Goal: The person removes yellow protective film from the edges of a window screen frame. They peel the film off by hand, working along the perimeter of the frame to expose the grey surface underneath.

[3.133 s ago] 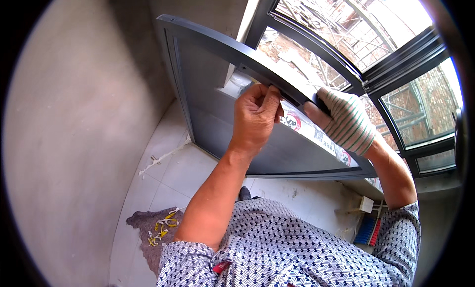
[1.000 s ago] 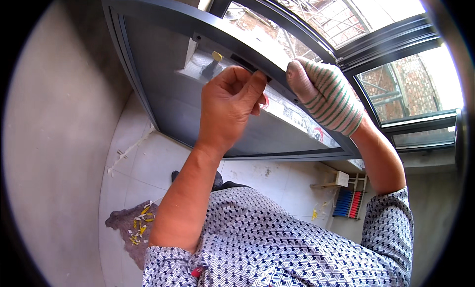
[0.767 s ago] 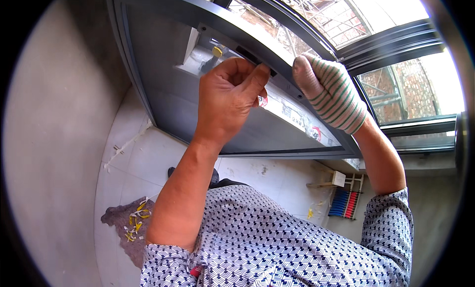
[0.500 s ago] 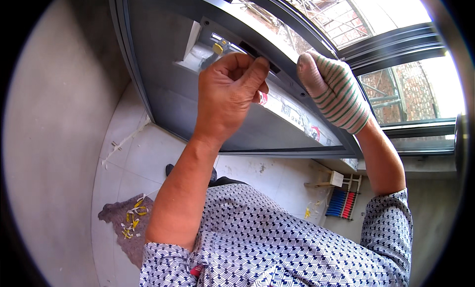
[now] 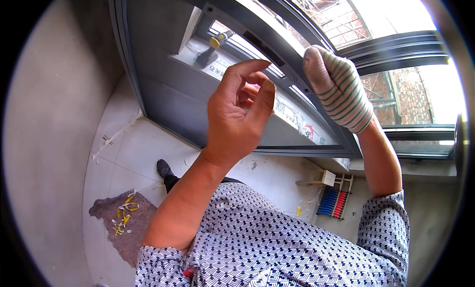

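Note:
A dark grey window sash (image 5: 193, 3) stands swung open in front of me, with a black slot (image 5: 263, 48) along its edge. My left hand (image 5: 237, 113) is just below that slot, thumb and fingers curled but apart, with nothing visible between them. My right hand (image 5: 339, 89), covered in a pink and green striped sock-like glove, is closed round the outer edge of the sash. Its fingertips are hidden by the cloth. Through the pane, a yellow and grey cordless drill (image 5: 213, 47) stands on the sill (image 5: 225, 69).
A fixed window frame (image 5: 396, 47) is at the right, with brickwork and scaffolding outside. On the tiled floor lie a brown cloth (image 5: 141, 222) with yellow scraps (image 5: 127, 210), and a wooden rack (image 5: 336, 198) with blue and red rows. A grey wall (image 5: 49, 123) rises at left.
My left hand has come away from the slot, down and slightly right, its fingers parting. The right hand keeps its hold on the sash. More of the drill shows now.

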Demonstrator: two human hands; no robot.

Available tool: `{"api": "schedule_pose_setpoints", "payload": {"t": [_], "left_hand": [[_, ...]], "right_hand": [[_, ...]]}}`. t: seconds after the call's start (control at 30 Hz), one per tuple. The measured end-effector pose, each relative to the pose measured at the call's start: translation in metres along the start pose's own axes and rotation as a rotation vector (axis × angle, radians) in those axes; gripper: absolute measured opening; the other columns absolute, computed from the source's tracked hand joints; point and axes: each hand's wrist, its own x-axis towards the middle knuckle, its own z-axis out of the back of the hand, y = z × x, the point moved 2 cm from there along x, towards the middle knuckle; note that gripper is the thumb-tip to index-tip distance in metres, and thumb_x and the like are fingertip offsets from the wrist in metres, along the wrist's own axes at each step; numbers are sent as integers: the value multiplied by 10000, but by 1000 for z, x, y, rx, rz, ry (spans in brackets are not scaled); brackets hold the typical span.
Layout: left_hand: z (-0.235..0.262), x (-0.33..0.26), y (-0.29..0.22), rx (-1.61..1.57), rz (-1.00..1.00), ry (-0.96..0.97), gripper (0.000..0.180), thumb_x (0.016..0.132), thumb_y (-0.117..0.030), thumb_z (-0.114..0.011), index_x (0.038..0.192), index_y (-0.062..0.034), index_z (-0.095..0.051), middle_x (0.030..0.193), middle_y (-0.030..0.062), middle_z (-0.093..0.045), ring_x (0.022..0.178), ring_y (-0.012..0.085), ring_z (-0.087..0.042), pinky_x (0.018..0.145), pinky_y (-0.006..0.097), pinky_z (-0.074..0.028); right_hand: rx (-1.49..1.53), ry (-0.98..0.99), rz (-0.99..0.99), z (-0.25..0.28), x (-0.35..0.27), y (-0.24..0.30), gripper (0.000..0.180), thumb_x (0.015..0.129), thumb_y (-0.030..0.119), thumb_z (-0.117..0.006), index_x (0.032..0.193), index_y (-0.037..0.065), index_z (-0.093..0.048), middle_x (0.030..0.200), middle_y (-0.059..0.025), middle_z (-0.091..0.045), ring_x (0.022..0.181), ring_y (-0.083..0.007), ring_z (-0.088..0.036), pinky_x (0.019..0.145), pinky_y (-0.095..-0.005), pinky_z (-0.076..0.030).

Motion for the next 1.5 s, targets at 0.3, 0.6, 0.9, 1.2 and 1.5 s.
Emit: {"api": "schedule_pose_setpoints", "payload": {"t": [0.3, 0.6, 0.9, 1.2, 1.5], "left_hand": [[-7, 1, 1, 149, -158, -5, 394, 999, -133, -693, 1369, -59, -580, 1106, 87, -671, 841, 110, -660, 664, 243, -549], [-10, 1, -1, 178, -192, -60, 370, 992, -71, -671, 1351, -45, -586, 1134, 100, -673, 847, 128, -675, 671, 254, -562], [-12, 2, -3, 204, -215, -63, 351, 999, -70, -664, 1339, -32, -587, 1125, 96, -686, 833, 127, -684, 657, 248, -559], [-11, 3, -6, 233, -190, -31, 381, 1029, -95, -644, 1389, -20, -546, 1173, 97, -666, 874, 89, -677, 743, 224, -556], [-12, 2, -10, 236, -154, -43, 375, 1024, -87, -647, 1371, 6, -538, 1175, 118, -678, 881, 102, -688, 742, 233, -571]], "right_hand": [[7, -19, 11, -1, 0, 1, 519, 1099, 483, -460, 885, 57, -666, 658, 14, -492, 632, -100, -446, 599, -291, -422], [43, -18, 21, -1, 0, 2, 511, 1096, 483, -475, 903, 56, -680, 655, 11, -506, 630, -93, -463, 597, -288, -425], [53, -14, 16, -1, 0, 1, 496, 1095, 471, -487, 919, 58, -697, 653, 8, -519, 629, -92, -478, 603, -286, -438], [120, 20, -39, -1, 1, 6, 408, 1109, 375, -487, 850, 75, -586, 738, 59, -432, 707, -60, -381, 631, -241, -363], [153, 60, -34, 0, 1, 6, 447, 1097, 425, -502, 892, 55, -648, 716, 42, -480, 693, -67, -431, 629, -257, -397]]}}
